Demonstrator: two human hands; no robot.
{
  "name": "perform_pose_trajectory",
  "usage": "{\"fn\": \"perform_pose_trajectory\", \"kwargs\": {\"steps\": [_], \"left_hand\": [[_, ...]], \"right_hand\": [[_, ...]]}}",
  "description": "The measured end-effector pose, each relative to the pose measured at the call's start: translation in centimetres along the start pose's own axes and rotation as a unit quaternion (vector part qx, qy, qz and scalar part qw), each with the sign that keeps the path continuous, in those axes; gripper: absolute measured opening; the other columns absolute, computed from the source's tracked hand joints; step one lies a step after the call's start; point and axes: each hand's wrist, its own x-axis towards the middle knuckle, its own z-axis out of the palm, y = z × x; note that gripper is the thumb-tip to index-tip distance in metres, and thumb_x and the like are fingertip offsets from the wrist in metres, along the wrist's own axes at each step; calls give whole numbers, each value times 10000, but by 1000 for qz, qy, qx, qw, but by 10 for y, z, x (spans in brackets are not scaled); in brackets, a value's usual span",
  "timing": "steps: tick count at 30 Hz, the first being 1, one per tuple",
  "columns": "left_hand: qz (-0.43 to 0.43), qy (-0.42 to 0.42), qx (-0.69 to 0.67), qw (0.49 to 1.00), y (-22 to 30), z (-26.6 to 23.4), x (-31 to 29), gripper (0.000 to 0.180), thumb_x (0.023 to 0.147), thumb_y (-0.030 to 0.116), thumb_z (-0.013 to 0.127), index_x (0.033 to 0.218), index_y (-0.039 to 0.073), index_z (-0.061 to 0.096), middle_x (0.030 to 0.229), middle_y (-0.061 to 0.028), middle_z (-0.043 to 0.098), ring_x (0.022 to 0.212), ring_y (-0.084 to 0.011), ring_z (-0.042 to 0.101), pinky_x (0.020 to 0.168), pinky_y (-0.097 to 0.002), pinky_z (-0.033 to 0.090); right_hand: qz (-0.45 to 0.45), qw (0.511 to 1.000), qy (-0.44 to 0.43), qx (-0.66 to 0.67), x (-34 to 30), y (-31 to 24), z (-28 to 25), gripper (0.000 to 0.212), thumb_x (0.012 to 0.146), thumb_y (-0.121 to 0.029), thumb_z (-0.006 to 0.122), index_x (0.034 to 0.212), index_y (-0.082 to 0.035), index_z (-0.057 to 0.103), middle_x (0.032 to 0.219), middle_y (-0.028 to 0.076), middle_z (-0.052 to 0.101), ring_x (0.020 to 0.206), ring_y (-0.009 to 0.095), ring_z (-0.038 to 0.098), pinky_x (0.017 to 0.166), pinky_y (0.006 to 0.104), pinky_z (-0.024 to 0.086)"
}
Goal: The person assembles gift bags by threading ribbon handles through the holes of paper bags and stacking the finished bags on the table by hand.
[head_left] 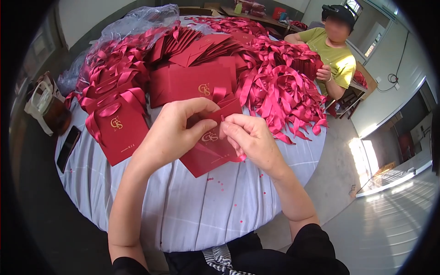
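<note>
A red paper gift bag (201, 159) with gold lettering is held tilted above the table. My left hand (172, 130) grips its top edge, thumb in front and fingers behind. At the bag's upper right, my right hand (252, 140) pinches a red satin ribbon against the bag; a ribbon end (241, 158) shows below the fingers. The ribbon's path through the bag is hidden by my fingers. To the left of my left hand lies a red bag with ribbon handles (123, 140). Beyond my hands are piled flat red bags (181, 82).
A loose heap of red ribbons (284, 96) covers the table's right side. Clear plastic wrapping (137, 20) lies at the back left. A phone (68, 147) rests near the left edge. Small red dots dot the pale tablecloth (197, 215). A person (332, 55) works at the far right.
</note>
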Motion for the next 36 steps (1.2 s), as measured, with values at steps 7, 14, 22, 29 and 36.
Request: {"fn": "perform_pose_trajectory", "kwargs": {"steps": [7, 14, 22, 29, 36], "left_hand": [[175, 99, 160, 966, 2, 19, -5, 179, 772, -27, 572, 946, -25, 609, 791, -178, 631, 747, -347, 629, 676, -393, 504], [167, 61, 236, 956, 12, 23, -8, 236, 793, -51, 601, 1025, -11, 621, 890, -178, 650, 826, -340, 642, 733, -381, 511], [157, 82, 243, 954, 8, 20, -6, 253, 804, -44, 590, 1052, 7, 588, 895, -168, 646, 835, -331, 640, 733, -385, 506], [164, 38, 252, 953, 14, 8, -11, 255, 798, -61, 586, 1042, 12, 570, 888, -155, 641, 820, -324, 634, 718, -384, 495], [157, 24, 195, 968, 6, 16, -9, 313, 780, -93, 578, 1063, 0, 483, 846, -144, 609, 795, -332, 620, 693, -386, 481]], "right_hand": [[-24, 999, 14, -32, -3, -5, -2, 196, 876, -105, 547, 733, 22, 590, 555, -17, 480, 518, 34, 417, 454, 251, 335], [-75, 987, 58, -133, -3, -2, -5, 182, 844, -81, 563, 712, 44, 546, 539, 84, 479, 507, 62, 441, 459, 292, 357], [-78, 982, 45, -169, -4, -3, -6, 139, 867, -99, 611, 812, 24, 578, 641, 154, 577, 525, 206, 545, 521, 328, 432], [-271, 906, 118, -303, -4, -11, -8, 373, 720, -19, 753, 1007, -17, 515, 997, 124, 454, 881, 273, 536, 769, 372, 462], [-321, 886, 64, -327, 1, -7, -14, 353, 747, -38, 737, 1034, -21, 531, 979, 116, 460, 922, 287, 526, 806, 387, 444]]}}
